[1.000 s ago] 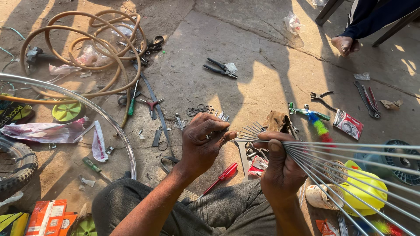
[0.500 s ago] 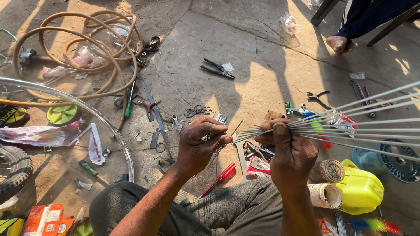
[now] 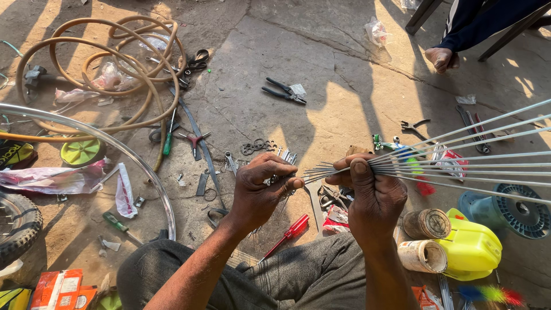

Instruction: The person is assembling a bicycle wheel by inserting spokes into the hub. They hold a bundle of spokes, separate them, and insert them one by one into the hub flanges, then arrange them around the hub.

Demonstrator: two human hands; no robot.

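Above the person's lap, the right hand (image 3: 376, 198) is clamped around a bundle of thin metal spokes (image 3: 459, 155), thumb pressed on top; the spokes fan out to the right of that hand, and their short ends stick out to its left. Just left of those ends, the left hand (image 3: 261, 192) has its fingertips pinched together on something small and metal at the spoke ends; what it is cannot be told.

Below and between the hands a red screwdriver (image 3: 287, 234) lies on the concrete floor (image 3: 344, 86). Right of the right hand stand two tape rolls (image 3: 426, 238), a yellow jug (image 3: 470, 247) and a teal reel (image 3: 508, 208). Up from the left hand lie black pliers (image 3: 282, 92), well apart from it. Far left of the left hand a shiny wheel rim (image 3: 138, 166) curves over the floor, with a coiled tan hose (image 3: 97, 69) above it, a green disc (image 3: 83, 152) inside its arc, and a tyre (image 3: 20, 224) at the edge. Small tools and scraps are scattered between rim and hands. Far up and right of the spokes, another person's bare foot (image 3: 441, 57) rests on the floor.
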